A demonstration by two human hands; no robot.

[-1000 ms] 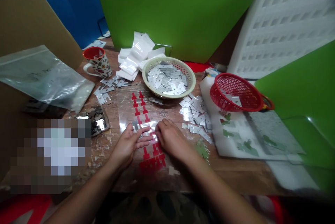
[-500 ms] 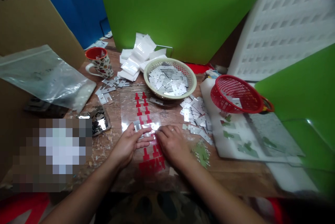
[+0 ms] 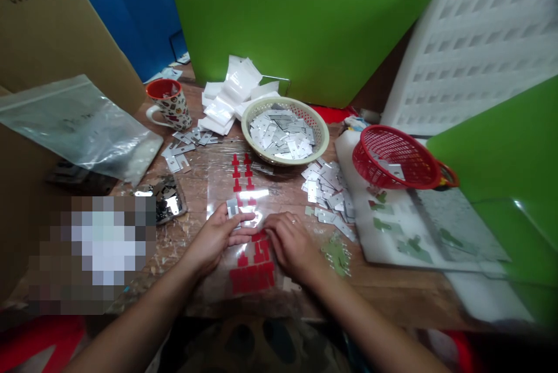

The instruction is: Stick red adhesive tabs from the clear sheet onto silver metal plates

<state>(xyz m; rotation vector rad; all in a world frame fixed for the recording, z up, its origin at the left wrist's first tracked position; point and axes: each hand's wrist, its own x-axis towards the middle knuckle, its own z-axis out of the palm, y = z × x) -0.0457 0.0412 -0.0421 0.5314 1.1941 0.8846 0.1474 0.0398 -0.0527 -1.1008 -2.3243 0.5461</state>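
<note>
My left hand is closed on a small slotted metal plate, pinched between thumb and fingers above a clear plastic sheet. Red T-shaped stickers run in two columns along this sheet, with a solid red block at its near end. My right hand rests at the sheet's right side, fingers curled and pressed together by the red stickers. Whatever lies in its fingertips is hidden. The two hands' fingertips nearly meet.
A cream basket full of metal plates stands ahead. Loose plates lie right of it, near a red basket on white foam. To the left are a mug, a plastic bag and a tray of dark parts.
The sheet has shifted slightly right, and a bright glare now crosses it. My right hand's fingers have curled more and drawn back a little. My left hand still holds the plate.
</note>
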